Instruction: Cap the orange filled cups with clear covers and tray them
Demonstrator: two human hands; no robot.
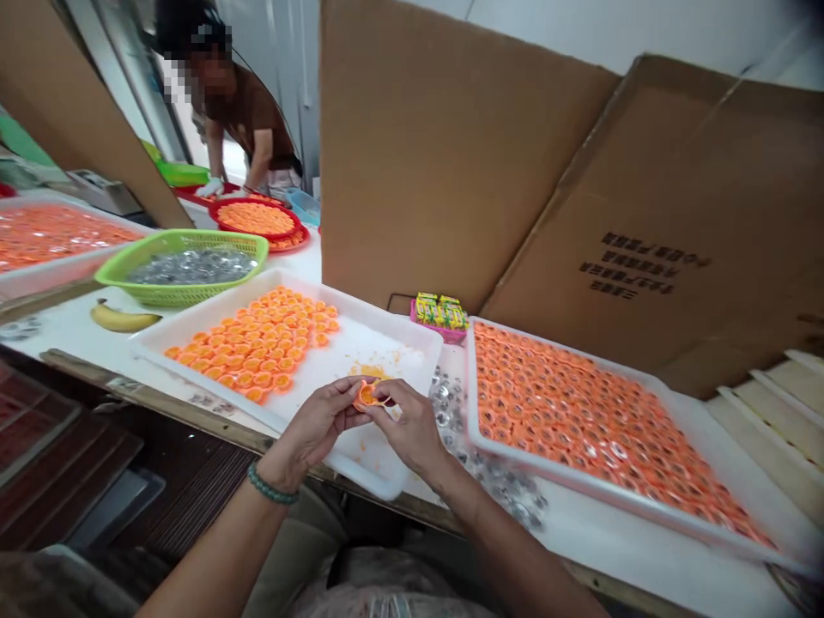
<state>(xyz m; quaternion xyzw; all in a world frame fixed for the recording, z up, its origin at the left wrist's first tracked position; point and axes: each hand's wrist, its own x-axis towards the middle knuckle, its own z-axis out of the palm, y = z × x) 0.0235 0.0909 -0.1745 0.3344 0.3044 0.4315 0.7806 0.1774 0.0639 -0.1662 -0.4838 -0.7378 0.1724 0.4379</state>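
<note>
My left hand (328,421) is closed in a pinch on a small orange cup-shaped piece (367,394) with a darker yellow-orange hollow. From the other side, the closed fingers of my right hand (408,425) grip the same piece at its edge. A thin pale strip shows by the right fingertips; I cannot tell what it is. Both hands are above the near right part of a white tray (412,330). Many similar orange cups (257,343) fill its left half, and yellow-orange crumbs (370,369) lie on its bare floor.
To the right, a second white tray (473,403) holds rows of orange pieces with shiny clear tops. Clear plastic pieces (508,493) lie between the trays. Behind stand cardboard sheets (451,154), a pink basket (444,333), a green basket (167,296) and a banana (122,318). A co-worker (251,120) bends over red trays.
</note>
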